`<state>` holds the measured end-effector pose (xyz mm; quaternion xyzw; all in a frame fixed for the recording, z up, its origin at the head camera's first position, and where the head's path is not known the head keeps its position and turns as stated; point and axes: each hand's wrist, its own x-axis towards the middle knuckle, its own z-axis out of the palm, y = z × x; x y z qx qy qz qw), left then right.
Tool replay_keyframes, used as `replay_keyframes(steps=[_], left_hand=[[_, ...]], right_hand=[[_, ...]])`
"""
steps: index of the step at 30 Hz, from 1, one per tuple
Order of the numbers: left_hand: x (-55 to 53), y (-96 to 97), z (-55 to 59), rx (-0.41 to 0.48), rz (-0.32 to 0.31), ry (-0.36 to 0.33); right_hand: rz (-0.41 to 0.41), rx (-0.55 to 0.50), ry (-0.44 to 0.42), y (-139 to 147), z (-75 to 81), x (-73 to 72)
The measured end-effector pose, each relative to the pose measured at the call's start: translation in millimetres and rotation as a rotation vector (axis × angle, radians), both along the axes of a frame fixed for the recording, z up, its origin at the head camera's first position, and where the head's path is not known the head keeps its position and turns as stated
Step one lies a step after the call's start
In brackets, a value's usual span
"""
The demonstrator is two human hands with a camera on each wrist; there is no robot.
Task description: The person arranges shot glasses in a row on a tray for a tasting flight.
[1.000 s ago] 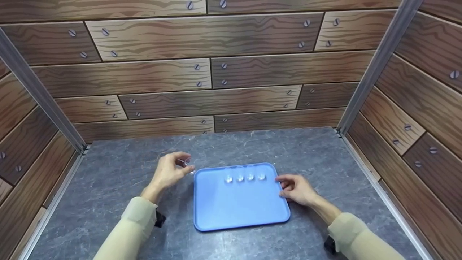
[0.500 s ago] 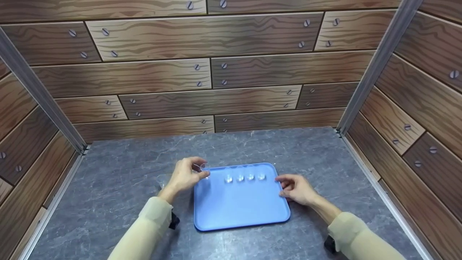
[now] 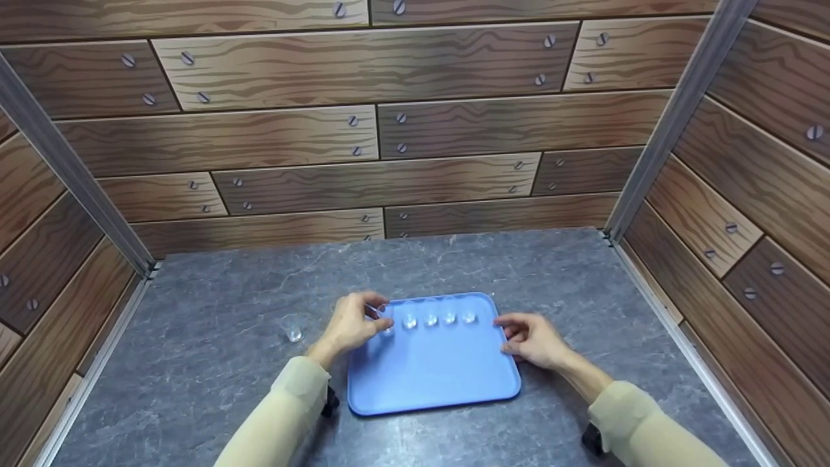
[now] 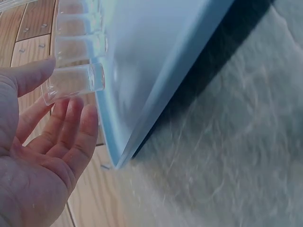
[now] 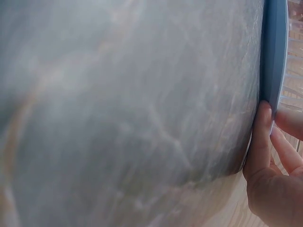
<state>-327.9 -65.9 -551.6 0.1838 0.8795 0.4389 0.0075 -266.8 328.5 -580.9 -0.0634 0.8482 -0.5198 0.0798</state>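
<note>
A blue rectangular tray (image 3: 434,370) lies on the table. Several clear shot glasses (image 3: 430,318) stand on it in a row along its far side. At the left end of that row, my left hand (image 3: 353,321) holds another clear shot glass (image 4: 71,81) between thumb and fingers, upright at the tray surface; whether its base touches is hard to tell. My right hand (image 3: 535,340) holds the tray's right rim, its fingertips (image 5: 265,113) against the edge. One more clear glass (image 3: 294,332) stands on the table left of the tray, near my left wrist.
The grey marbled table (image 3: 214,311) runs back to walls printed with wood planks (image 3: 363,130). Metal corner posts (image 3: 674,123) rise at both sides. Dark wrist devices (image 3: 331,402) sit under the sleeves.
My left hand has moved right with the shot glass, from beside the tray to over its far left part, and lowered it beside the row. The right hand and tray stay put.
</note>
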Motion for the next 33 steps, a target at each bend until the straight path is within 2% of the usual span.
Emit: replay_keyframes(steps=[11, 22, 28, 33], left_hand=[[0.1, 7.7, -4.8, -0.037, 0.011, -0.021], [-0.9, 10.1, -8.6, -0.039, 0.016, 0.012], [0.0, 3.3, -4.0, -0.022, 0.013, -0.009], [-0.2, -8.9, 4.2, -0.03, 0.016, 0.003]], right_hand=[[0.006, -0.025, -0.029, -1, 2.0, 0.6], [-0.01, 0.004, -0.022, -1, 1.1, 1.1], [-0.012, 0.004, -0.026, -1, 1.1, 1.0], [-0.017, 0.013, -0.023, 0, 1.5, 1.4]])
